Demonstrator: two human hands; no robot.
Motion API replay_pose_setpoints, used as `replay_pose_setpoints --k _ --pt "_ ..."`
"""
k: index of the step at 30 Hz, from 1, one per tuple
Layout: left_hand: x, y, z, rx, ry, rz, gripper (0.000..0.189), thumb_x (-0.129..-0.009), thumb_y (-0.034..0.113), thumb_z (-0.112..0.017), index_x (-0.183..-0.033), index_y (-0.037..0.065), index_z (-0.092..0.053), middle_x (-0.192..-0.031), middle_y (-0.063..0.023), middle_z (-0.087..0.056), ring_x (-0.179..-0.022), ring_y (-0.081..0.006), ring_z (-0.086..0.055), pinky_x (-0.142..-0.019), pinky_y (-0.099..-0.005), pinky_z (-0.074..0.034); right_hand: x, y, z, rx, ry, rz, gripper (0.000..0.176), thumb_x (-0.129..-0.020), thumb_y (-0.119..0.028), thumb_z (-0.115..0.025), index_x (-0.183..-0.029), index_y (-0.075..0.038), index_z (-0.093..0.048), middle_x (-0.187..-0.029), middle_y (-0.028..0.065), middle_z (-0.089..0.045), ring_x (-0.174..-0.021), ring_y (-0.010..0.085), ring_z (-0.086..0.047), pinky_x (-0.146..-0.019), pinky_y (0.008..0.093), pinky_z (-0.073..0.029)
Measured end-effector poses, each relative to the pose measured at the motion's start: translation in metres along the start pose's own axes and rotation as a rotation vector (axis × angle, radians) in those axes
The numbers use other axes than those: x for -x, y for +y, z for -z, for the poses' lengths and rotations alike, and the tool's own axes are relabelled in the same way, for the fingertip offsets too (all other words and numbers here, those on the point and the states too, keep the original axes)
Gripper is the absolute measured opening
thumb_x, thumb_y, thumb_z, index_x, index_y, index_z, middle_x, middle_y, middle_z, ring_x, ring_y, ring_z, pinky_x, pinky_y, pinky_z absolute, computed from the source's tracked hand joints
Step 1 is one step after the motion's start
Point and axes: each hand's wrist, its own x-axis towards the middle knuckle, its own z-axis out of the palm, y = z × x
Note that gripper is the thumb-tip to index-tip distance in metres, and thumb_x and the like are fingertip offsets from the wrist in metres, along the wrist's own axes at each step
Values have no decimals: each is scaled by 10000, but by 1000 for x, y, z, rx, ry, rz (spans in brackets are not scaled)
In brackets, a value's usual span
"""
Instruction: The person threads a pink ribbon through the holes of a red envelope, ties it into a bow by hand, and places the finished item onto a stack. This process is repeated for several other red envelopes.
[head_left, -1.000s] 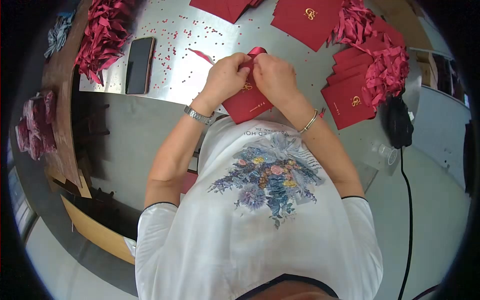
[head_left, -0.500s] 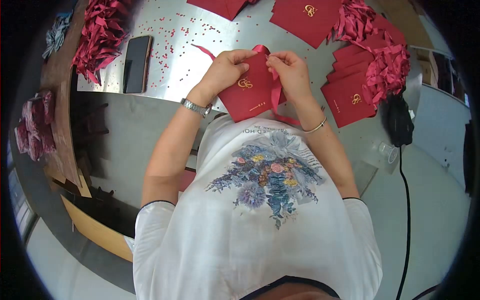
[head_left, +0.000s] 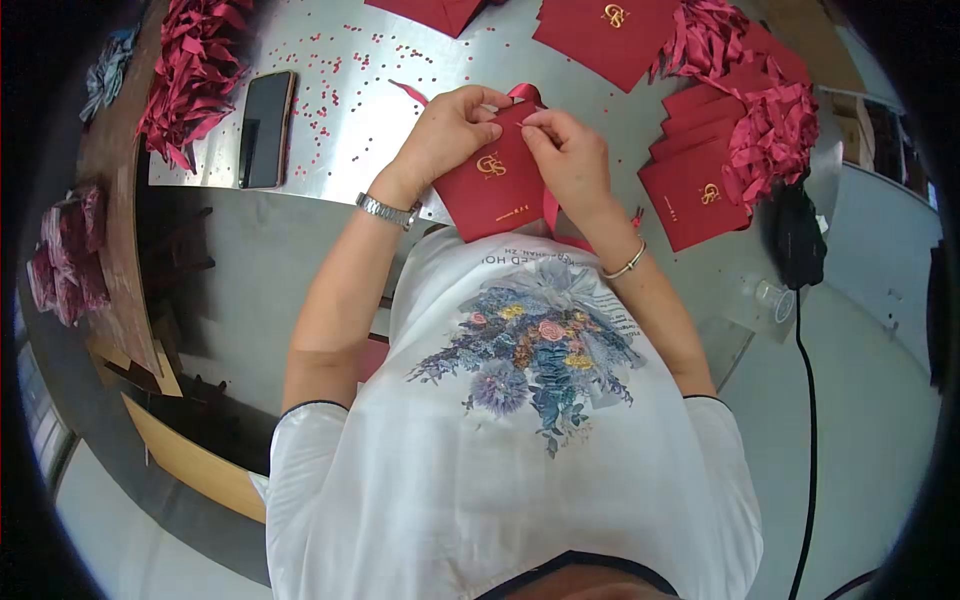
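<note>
A red bag with a gold logo (head_left: 490, 185) lies at the table's front edge, against the white shirt. My left hand (head_left: 450, 130) grips its upper left edge between thumb and fingers. My right hand (head_left: 568, 155) is pinched at the bag's upper right, on the end of a red ribbon (head_left: 550, 208). Part of this ribbon loops above the bag's top edge, and part hangs down beside it under my right hand. Another ribbon end sticks out to the left behind my left hand.
A phone (head_left: 267, 130) and a heap of red ribbons (head_left: 195, 80) lie at the left. Stacked red bags (head_left: 690, 195) with bunched ribbons (head_left: 770, 140) are on the right, near a black object with a cable (head_left: 797, 240) and a clear cup (head_left: 774, 300). Small red dots are scattered over the metal table (head_left: 350, 150).
My right hand has moved slightly left over the bag's top, with its fingertips now nearer my left hand. Less of the ribbon shows beside the bag.
</note>
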Motion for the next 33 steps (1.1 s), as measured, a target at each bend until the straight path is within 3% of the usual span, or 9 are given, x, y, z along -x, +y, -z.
replay_pose_setpoints --k 3,5,13,18,21,24,27,31,33 --pt "6 8 0 -81 22 -40 272 -858 0 -609 -1128 29 -607 -838 -4 -656 -768 -65 -594 -692 -219 -496 1 -4 0 23 2 8 119 -822 -141 -640 -897 -51 -662 -855 140 -673 -789 321 -650 -707 393 -514" --pt "0 0 1 -120 31 -25 278 -809 21 -637 -1086 4 -634 -841 -75 -682 -760 -125 -630 -710 -264 -512 0 -6 -1 62 -4 17 114 -825 -141 -633 -892 -53 -661 -856 140 -672 -791 320 -651 -707 394 -515" --pt "-7 -13 -1 -92 -30 -28 237 -806 55 -644 -1033 -10 -654 -876 -97 -695 -784 -159 -649 -723 -284 -512 -1 -8 -4 124 8 43 98 -817 -134 -615 -853 -48 -643 -829 136 -662 -777 319 -646 -694 410 -513" --pt "2 -7 -7 -171 36 -84 222 -807 58 -637 -1020 -2 -659 -889 -118 -696 -780 -187 -657 -730 -297 -513 -4 -12 -4 506 -79 406 79 -809 -119 -569 -786 -45 -585 -760 139 -621 -746 316 -625 -658 437 -503" --pt "2 -12 -9 -205 91 -179 211 -808 69 -631 -1005 0 -660 -887 -130 -694 -781 -222 -665 -734 -317 -518 -4 -11 -7 518 -77 413 119 -826 -135 -560 -778 -27 -572 -764 154 -630 -723 333 -630 -644 441 -504" --pt "-1 -13 -10 -249 118 -140 212 -801 89 -636 -995 8 -663 -879 -139 -693 -797 -249 -669 -738 -330 -520 -4 -11 -10 298 -27 189 141 -835 -144 -562 -768 -19 -563 -749 167 -634 -694 350 -632 -634 453 -504" --pt "3 -6 -12 -302 95 -133 189 -843 41 -602 -1022 -4 -647 -905 -87 -696 -797 -154 -648 -738 -286 -513 -5 -14 -11 389 -48 157 141 -839 -154 -566 -794 -23 -588 -736 174 -637 -685 364 -635 -645 460 -509" --pt "9 8 -18 -546 141 -201 225 -828 77 -583 -1029 -5 -643 -939 -148 -688 -834 -257 -668 -765 -335 -514 -10 -22 -10 558 -111 130 136 -841 -161 -563 -834 -33 -609 -761 184 -644 -717 369 -639 -676 468 -511" --pt "10 9 -19 -586 139 -213 244 -823 90 -579 -1039 -6 -640 -951 -168 -682 -849 -288 -667 -775 -348 -513 -15 -17 -9 377 -108 45 138 -834 -150 -578 -898 -29 -600 -823 200 -656 -764 383 -644 -703 468 -510"
